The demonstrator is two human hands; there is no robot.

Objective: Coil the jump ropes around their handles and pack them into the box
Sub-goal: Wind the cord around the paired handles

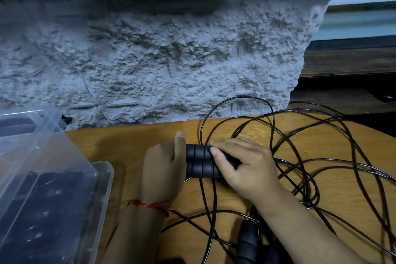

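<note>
Two black ribbed handles [201, 162] lie side by side, touching along their length, and we find them held between the two hands just above the wooden table [128, 146]. Their thin black rope [308, 188] sprawls uncoiled in loose, crossing loops to the right of and below the right hand, with strands running under both wrists. Another pair of dark handles [248, 240] lies beneath the right forearm, among those loops. Left of the left hand stands a clear plastic box [105, 180] with dark things inside; we cannot tell what they are. A rough grey wall [150, 60] rises beyond the hands. The left hand [162, 167], a red thread [150, 205] at its wrist, grips the handles' left end, thumb laid over the top. The right hand [246, 167] curls its fingers over their right end.
</note>
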